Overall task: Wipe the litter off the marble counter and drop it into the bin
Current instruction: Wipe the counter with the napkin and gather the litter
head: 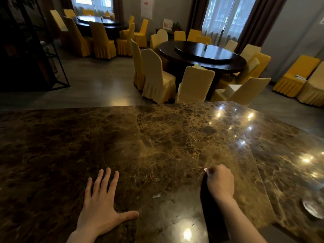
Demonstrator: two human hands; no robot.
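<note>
The brown marble counter (157, 137) fills the lower half of the head view. My left hand (101, 204) lies flat on it, palm down, fingers spread, holding nothing. My right hand (220, 183) is curled into a loose fist on the counter, and a small pale scrap (205, 170) shows at its fingertips. A small white bit of litter (156, 195) lies on the marble between my two hands. No bin is in view.
A shiny round dish (313, 209) sits at the counter's right edge. Beyond the counter stand a round dark dining table (201, 55) ringed by yellow-covered chairs (156, 76), a second table (101, 23) farther back, and a dark metal rack (52, 55) at left.
</note>
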